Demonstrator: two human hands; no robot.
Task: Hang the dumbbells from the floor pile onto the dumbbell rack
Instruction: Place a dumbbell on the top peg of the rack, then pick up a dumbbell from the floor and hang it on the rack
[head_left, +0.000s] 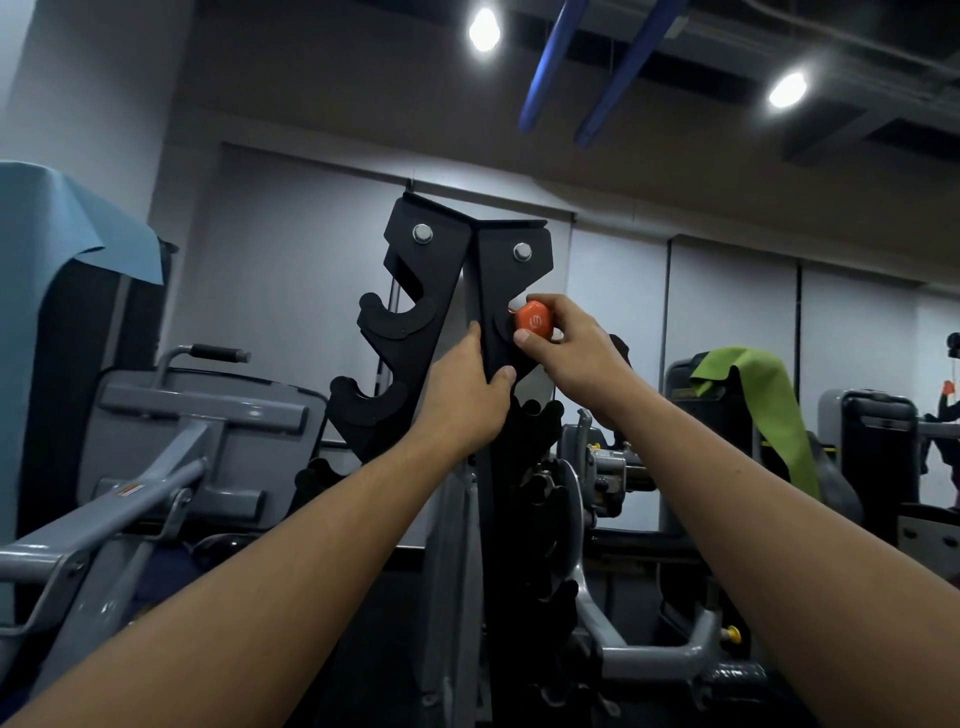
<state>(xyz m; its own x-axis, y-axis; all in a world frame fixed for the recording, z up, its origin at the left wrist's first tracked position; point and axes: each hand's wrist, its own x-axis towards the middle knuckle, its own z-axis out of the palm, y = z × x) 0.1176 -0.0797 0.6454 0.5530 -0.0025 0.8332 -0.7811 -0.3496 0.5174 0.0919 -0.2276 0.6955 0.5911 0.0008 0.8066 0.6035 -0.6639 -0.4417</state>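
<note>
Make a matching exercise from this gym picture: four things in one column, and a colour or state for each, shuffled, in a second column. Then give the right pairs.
Things
1. dumbbell
2. left hand
3. top-left hook of the dumbbell rack
4. cloth draped over the machine on the right

States or colours
A. green
B. holds nothing
C. orange, pinched by the right hand
D. grips the rack's upright plate

Pairs: 1-C, 2-D, 3-B, 4-A
</note>
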